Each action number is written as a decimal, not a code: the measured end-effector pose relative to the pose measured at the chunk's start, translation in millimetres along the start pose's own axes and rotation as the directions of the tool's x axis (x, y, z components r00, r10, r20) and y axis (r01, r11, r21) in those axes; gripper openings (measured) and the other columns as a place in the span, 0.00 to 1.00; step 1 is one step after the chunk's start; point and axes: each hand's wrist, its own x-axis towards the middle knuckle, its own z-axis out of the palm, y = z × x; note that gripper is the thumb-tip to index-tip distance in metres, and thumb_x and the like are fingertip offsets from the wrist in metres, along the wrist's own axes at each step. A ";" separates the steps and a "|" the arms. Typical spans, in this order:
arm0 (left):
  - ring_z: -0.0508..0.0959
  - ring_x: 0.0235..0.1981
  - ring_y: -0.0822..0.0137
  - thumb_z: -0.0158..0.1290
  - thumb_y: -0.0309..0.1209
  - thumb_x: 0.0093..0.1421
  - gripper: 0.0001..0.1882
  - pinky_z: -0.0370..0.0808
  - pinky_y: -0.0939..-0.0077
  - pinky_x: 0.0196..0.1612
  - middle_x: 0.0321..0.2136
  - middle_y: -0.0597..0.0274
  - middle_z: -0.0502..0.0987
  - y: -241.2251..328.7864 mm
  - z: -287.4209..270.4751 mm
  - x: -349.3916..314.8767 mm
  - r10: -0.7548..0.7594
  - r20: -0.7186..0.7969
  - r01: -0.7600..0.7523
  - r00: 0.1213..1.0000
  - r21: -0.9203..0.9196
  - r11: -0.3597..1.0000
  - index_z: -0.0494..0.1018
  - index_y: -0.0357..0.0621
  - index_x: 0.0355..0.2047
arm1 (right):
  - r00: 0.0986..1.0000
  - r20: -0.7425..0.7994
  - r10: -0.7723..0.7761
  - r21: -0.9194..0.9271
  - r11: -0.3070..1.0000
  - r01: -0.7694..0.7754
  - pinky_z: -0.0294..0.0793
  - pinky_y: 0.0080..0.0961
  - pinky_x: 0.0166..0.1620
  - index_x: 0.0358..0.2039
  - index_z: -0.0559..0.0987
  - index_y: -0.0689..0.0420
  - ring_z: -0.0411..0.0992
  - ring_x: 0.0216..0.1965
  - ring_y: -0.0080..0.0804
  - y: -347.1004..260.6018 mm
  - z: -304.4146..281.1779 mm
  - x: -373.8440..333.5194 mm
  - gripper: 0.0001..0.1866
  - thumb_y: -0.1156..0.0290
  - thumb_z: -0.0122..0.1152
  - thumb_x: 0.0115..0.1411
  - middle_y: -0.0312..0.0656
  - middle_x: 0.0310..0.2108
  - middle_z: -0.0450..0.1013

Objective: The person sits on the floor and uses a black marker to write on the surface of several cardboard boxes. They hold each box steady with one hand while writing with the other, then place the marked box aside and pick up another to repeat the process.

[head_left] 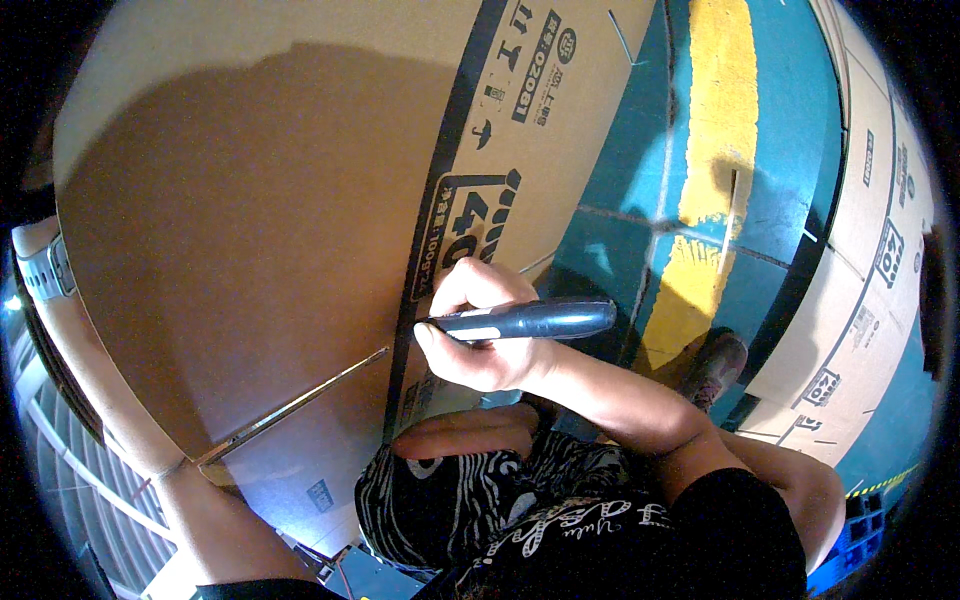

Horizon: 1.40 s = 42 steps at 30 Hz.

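My right hand (485,330) is closed round a thick black marker (550,320). Its blunt end points right, and the writing end lies at my thumb and fingertips, against or very close to the black band on a large cardboard box (250,250). Whether the tip touches the cardboard cannot be made out. Along the box's far left edge stretches my left arm, with a light-coloured wristwatch (48,268) on it. Only a little of my left hand (32,236) shows at the dark rim of the picture, and its fingers are hidden.
A seam (305,405) crosses the box's lower part. To the right, a yellow stripe (722,80) runs along the green floor (610,235), where a thin stick (732,215) lies. More cartons (870,260) stand at the far right, near a shoe (722,362) and a blue crate (850,540).
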 end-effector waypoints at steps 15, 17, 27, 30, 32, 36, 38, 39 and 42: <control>0.66 0.47 0.67 0.47 0.32 0.53 0.24 0.60 0.77 0.51 0.43 0.54 0.67 19.0 15.2 26.7 0.077 0.111 -0.081 0.991 0.034 0.996 0.59 0.34 0.48 | 0.993 0.008 0.120 0.201 0.972 -0.119 0.51 0.15 0.16 0.17 0.62 0.55 0.54 0.13 0.14 2.0 -10.7 -3.1 0.11 0.74 0.57 0.46 0.29 0.12 0.57; 0.66 0.47 0.68 0.47 0.32 0.53 0.24 0.60 0.77 0.51 0.44 0.54 0.67 33.5 33.6 46.2 0.135 0.177 -0.146 0.975 0.047 0.988 0.58 0.34 0.48 | 0.990 0.028 0.138 0.223 0.965 -0.141 0.52 0.14 0.17 0.19 0.63 0.56 0.55 0.14 0.15 5.5 -15.9 -7.4 0.11 0.76 0.57 0.45 0.32 0.13 0.60; 0.68 0.45 0.69 0.46 0.32 0.55 0.24 0.61 0.78 0.50 0.42 0.55 0.68 -11.7 -33.0 117.6 -0.179 0.172 0.185 0.969 -0.017 0.983 0.57 0.32 0.49 | 0.915 -0.261 0.309 0.379 0.904 -0.197 0.60 0.07 0.20 0.29 0.64 0.57 0.63 0.20 0.12 -1.7 -52.9 13.9 0.08 0.80 0.54 0.50 0.31 0.21 0.64; 0.68 0.42 0.71 0.47 0.28 0.54 0.24 0.63 0.79 0.46 0.40 0.58 0.68 -25.3 -36.5 81.7 -0.252 0.206 0.245 0.945 0.061 0.968 0.55 0.30 0.49 | 0.945 -0.182 0.273 0.452 0.876 -0.166 0.63 0.08 0.26 0.33 0.66 0.59 0.64 0.25 0.12 10.6 -56.2 20.2 0.08 0.79 0.52 0.52 0.34 0.26 0.67; 0.68 0.41 0.72 0.47 0.28 0.55 0.23 0.64 0.81 0.45 0.41 0.58 0.68 -56.7 -59.4 69.3 -0.289 0.217 0.278 0.933 0.078 0.957 0.56 0.30 0.48 | 0.954 -0.149 0.259 0.471 0.867 -0.162 0.64 0.08 0.29 0.33 0.66 0.60 0.65 0.28 0.13 13.3 -52.4 25.1 0.08 0.79 0.52 0.52 0.35 0.27 0.67; 0.68 0.40 0.74 0.47 0.28 0.55 0.22 0.64 0.83 0.43 0.41 0.61 0.68 -100.0 -77.4 50.7 -0.292 0.239 0.312 0.926 -0.052 0.949 0.57 0.32 0.48 | 0.960 -0.104 0.260 0.506 0.845 -0.174 0.66 0.08 0.33 0.32 0.66 0.60 0.66 0.30 0.14 18.2 -43.0 31.7 0.08 0.79 0.53 0.51 0.35 0.29 0.68; 0.68 0.41 0.73 0.47 0.28 0.55 0.22 0.63 0.81 0.45 0.41 0.61 0.68 -102.5 -78.2 51.6 -0.309 0.250 0.317 0.918 0.011 0.949 0.57 0.33 0.48 | 0.956 -0.095 0.279 0.472 0.858 -0.203 0.64 0.07 0.29 0.31 0.66 0.60 0.66 0.29 0.13 21.6 -40.7 31.6 0.08 0.79 0.54 0.51 0.33 0.28 0.67; 0.67 0.42 0.72 0.47 0.28 0.55 0.22 0.62 0.80 0.46 0.41 0.61 0.68 -103.6 -78.2 51.5 -0.318 0.255 0.317 0.913 0.044 0.947 0.57 0.33 0.49 | 0.954 -0.080 0.289 0.455 0.862 -0.223 0.63 0.07 0.28 0.30 0.66 0.59 0.65 0.28 0.12 23.3 -38.9 31.5 0.08 0.79 0.54 0.50 0.33 0.27 0.67; 0.65 0.46 0.69 0.48 0.31 0.54 0.24 0.59 0.78 0.49 0.44 0.59 0.67 -106.1 -77.3 52.1 -0.235 0.313 0.216 0.920 0.097 0.972 0.56 0.34 0.50 | 0.953 -0.086 0.291 0.392 0.889 -0.236 0.61 0.07 0.25 0.29 0.65 0.58 0.64 0.25 0.12 23.6 -28.3 31.4 0.08 0.80 0.54 0.50 0.32 0.24 0.66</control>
